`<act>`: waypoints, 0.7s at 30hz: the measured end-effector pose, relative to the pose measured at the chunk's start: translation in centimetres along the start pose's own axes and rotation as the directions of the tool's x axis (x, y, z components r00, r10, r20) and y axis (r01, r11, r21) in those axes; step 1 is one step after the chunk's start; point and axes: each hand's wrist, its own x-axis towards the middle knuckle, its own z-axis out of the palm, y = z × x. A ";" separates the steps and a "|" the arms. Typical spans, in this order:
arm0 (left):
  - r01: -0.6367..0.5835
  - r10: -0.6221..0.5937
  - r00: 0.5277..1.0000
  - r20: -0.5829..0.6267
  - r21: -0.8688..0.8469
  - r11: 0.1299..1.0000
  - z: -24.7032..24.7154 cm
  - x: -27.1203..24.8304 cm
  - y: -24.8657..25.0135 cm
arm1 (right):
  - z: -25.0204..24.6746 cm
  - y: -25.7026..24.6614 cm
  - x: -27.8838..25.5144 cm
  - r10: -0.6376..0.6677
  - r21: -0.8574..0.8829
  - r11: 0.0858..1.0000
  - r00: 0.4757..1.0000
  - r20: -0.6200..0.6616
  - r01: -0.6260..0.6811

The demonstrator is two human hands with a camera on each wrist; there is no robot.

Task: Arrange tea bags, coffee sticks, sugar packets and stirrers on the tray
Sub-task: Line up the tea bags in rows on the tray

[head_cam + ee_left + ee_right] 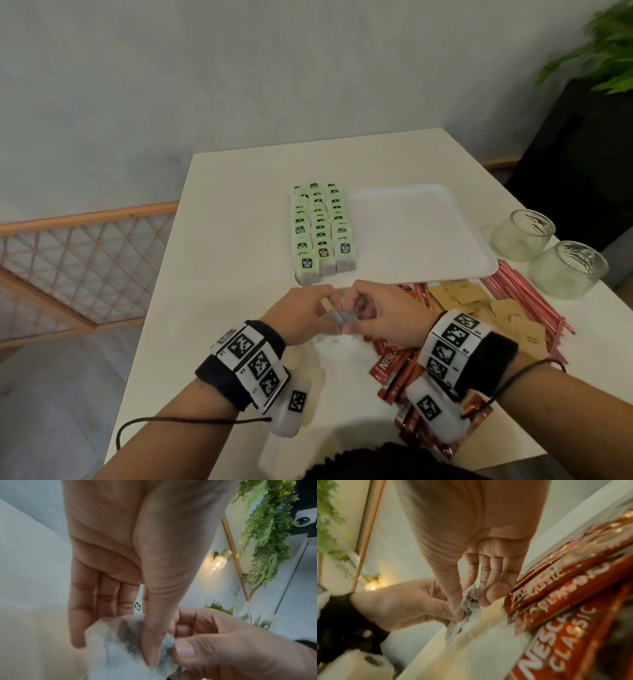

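Observation:
Both hands meet above the table's front middle and pinch one grey tea bag (339, 317) between them. My left hand (308, 313) grips its left side, my right hand (371, 313) its right side. The left wrist view shows the crumpled tea bag (120, 642) under my thumb; the right wrist view shows the tea bag (471, 601) pinched by both thumbs. Three rows of green-tagged tea bags (320, 228) stand along the left end of the white tray (418, 236). Red coffee sticks (394, 370), brown sugar packets (479, 301) and red stirrers (527, 298) lie on the table.
Two glass jars (522, 234) (568, 269) stand right of the tray. A wooden lattice rail (78, 260) runs left of the white table (233, 240). A dark cabinet with a green plant (603, 51) stands at the far right.

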 end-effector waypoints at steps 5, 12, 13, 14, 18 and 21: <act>0.079 -0.099 0.994 -0.040 -0.342 0.936 -1.0 1.0 -0.2 | -2.3 0.6 0.4 0.071 0.080 0.995 0.980 -0.187 -0.057; 0.227 -0.237 0.967 0.095 -0.741 0.632 -0.7 2.2 1.9 | -3.4 0.3 1.1 -0.060 -0.116 0.993 0.928 -0.368 0.018; 0.225 -0.235 0.966 0.104 -0.784 0.579 -0.7 2.4 2.3 | -3.1 0.2 1.1 -0.096 -0.126 0.991 0.925 -0.368 0.053; 0.213 -0.225 0.968 0.106 -0.823 0.526 -0.6 2.7 2.7 | -2.8 0.2 1.1 -0.127 -0.134 0.987 0.922 -0.366 0.083; 0.137 -0.227 0.972 0.059 -0.929 0.344 -0.4 3.6 3.2 | -1.9 0.4 1.3 -0.175 -0.109 0.983 0.921 -0.348 0.146; 0.084 -0.263 0.964 -0.027 -0.912 0.401 -0.2 3.8 3.0 | -2.0 0.3 1.1 -0.202 -0.066 0.979 0.933 -0.297 0.191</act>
